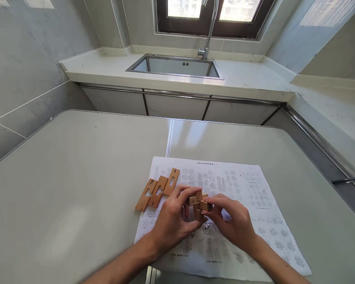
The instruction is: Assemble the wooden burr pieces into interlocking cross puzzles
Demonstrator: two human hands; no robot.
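My left hand and my right hand meet over a printed sheet of paper on a grey table. Together they grip a small cluster of interlocked wooden puzzle pieces, fingers pinched round it from both sides. Just left of my hands, three loose notched wooden pieces lie side by side on the sheet's left edge; two carry handwritten numbers.
The table is made of two halves with a seam down the middle. Beyond it runs a white counter with a steel sink and tap under a window. Grey tiled wall stands at left.
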